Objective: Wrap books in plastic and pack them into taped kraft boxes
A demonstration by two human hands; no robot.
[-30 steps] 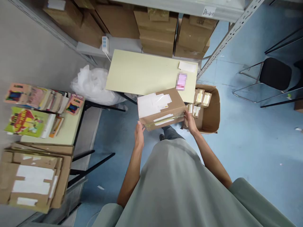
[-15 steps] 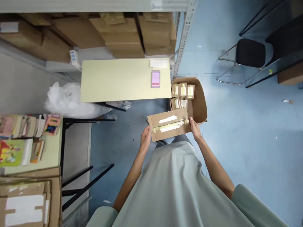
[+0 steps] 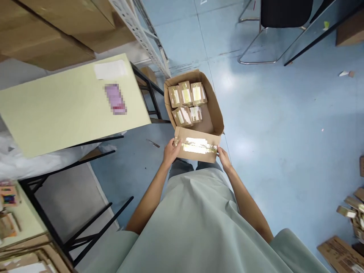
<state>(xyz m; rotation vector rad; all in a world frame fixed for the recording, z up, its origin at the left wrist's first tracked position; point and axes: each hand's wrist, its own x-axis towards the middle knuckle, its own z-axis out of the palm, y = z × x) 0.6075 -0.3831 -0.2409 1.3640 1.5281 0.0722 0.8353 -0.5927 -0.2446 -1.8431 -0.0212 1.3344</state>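
Observation:
Between my two hands is a brown cardboard box point(image 3: 196, 154) with white labels and shiny tape along its upper side. My left hand point(image 3: 171, 152) grips its left end, and my right hand point(image 3: 224, 158) holds the right end. Just beyond it, a large open carton point(image 3: 215, 102) stands on the floor. Several small taped boxes point(image 3: 185, 93) are packed in the carton's left and far part, while its brown bottom shows at the right. The held box overlaps the carton's near edge in view; whether they touch I cannot tell.
A pale yellow table point(image 3: 71, 110) to the left bears a white paper point(image 3: 110, 69) and a blurred purple item point(image 3: 115, 99). Behind it is a metal rack point(image 3: 142, 34) with large cartons. A black chair point(image 3: 286, 13) stands at far right; flattened cardboard point(image 3: 342, 254) lies lower right.
My view has swung right, toward the open carton. The held box has moved from beside the table to the carton's near edge, its taped side now facing up. Both hands keep their hold.

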